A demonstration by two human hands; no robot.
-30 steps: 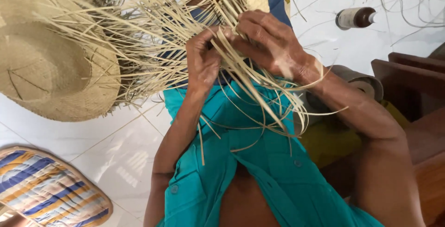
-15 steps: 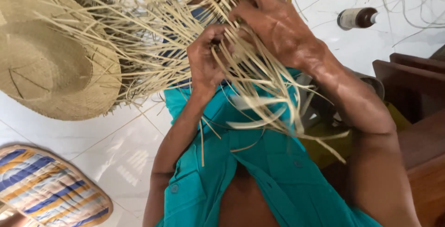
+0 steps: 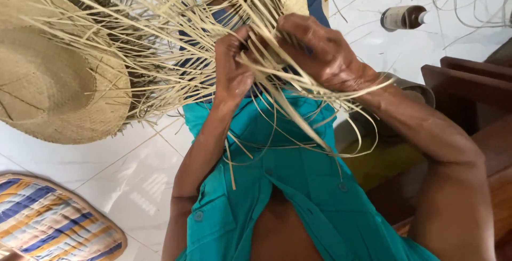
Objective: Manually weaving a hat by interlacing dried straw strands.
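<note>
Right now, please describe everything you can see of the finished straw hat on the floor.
The straw hat lies on the white tiled floor, upper left, crown up. It looks tightly woven from pale tan straw, with a rounded crown and a wide brim. Loose straw strands spread over its right side. No hand touches it.

Under me is a white tiled floor (image 3: pixel 133 175), glossy, with thin grout lines. I take the woven straw hat (image 3: pixel 48 79) as my landmark: it lies crown up on the tiles. Below the hat, near the lower edge of my view, a striped mat (image 3: pixel 48 223) in blue, orange and cream rests flat on the floor. Far to the right of the hat a small brown bottle (image 3: pixel 402 17) lies on its side, I think, among loose pale straw strands (image 3: pixel 469 5) scattered on the tiles.
</note>
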